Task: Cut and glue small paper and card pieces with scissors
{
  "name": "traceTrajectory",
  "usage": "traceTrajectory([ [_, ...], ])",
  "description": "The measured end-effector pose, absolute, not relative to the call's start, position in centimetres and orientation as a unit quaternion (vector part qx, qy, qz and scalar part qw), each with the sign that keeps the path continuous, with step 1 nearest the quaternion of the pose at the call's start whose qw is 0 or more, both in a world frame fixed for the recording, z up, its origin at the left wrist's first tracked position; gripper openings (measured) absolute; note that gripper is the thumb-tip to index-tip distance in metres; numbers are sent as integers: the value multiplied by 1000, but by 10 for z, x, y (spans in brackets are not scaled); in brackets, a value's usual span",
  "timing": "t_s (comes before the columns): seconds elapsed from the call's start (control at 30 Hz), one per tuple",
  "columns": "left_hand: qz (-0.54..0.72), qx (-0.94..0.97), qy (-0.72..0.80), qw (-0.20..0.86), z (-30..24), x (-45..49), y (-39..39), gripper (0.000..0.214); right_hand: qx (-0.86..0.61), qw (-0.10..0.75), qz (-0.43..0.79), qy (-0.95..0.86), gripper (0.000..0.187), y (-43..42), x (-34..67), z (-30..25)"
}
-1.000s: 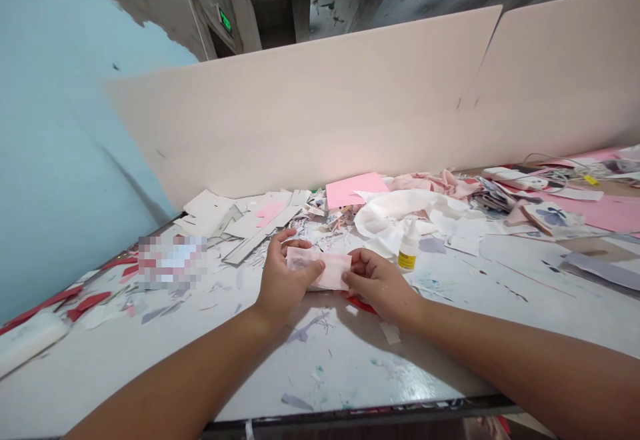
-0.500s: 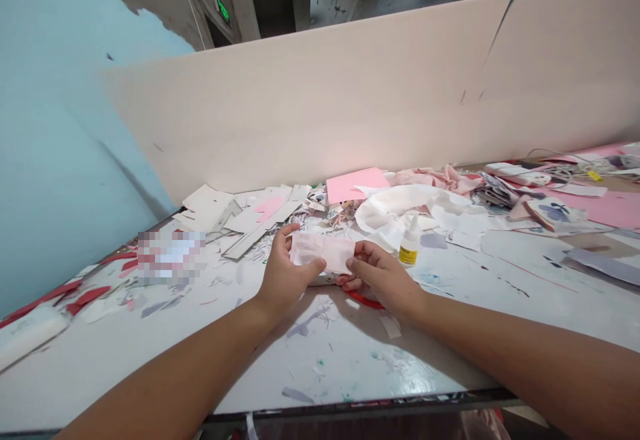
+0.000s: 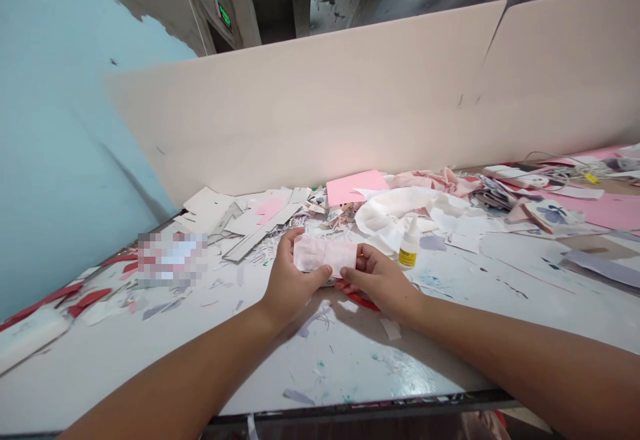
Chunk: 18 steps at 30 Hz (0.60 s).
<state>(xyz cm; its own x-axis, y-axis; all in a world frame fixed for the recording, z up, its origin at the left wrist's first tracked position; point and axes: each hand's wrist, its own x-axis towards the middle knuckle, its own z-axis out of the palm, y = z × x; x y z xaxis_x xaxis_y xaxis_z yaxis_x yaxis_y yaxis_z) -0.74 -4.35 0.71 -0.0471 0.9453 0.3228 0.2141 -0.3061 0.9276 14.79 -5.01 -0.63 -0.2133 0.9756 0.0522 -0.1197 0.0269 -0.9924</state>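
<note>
Between my two hands is a small pale pink rectangular piece [image 3: 325, 255], paper or cloth, held up just above the table [image 3: 350, 367]. My left hand [image 3: 295, 273] is closed on its left end, thumb along the lower edge. My right hand [image 3: 377, 277] pinches the right end between thumb and fingers. Below the right hand lies a red curved handle [image 3: 363, 301], partly hidden, perhaps of scissors. A small white bottle [image 3: 409, 247] with a yellow label stands upright to the right of that hand.
Cardboard strips [image 3: 260, 230] and paper scraps lie behind the left hand. A pink sheet [image 3: 356, 188] and crumpled white cloth or paper [image 3: 395, 210] rest near the pale partition [image 3: 310, 113]. Red scraps [image 3: 90, 301] lie far left, and a flowered piece [image 3: 553, 217] at right.
The pink piece is tipped up slightly, and my right thumb has slid a little left and down along its lower edge. Both hands keep hold of it.
</note>
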Motion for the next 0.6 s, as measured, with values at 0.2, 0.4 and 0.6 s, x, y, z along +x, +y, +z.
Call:
traceTrajectory([
  [0.2,524,616,470,355,4,-3,-47,66,-436,481,520,-555,27,-51,146,-8],
  [0.4,535,618,455,354,0,-3,-46,67,-435,494,522,-543,23,-50,144,-11],
  [0.6,534,614,450,367,1,-3,-46,66,-430,491,529,-542,22,-52,144,-7],
])
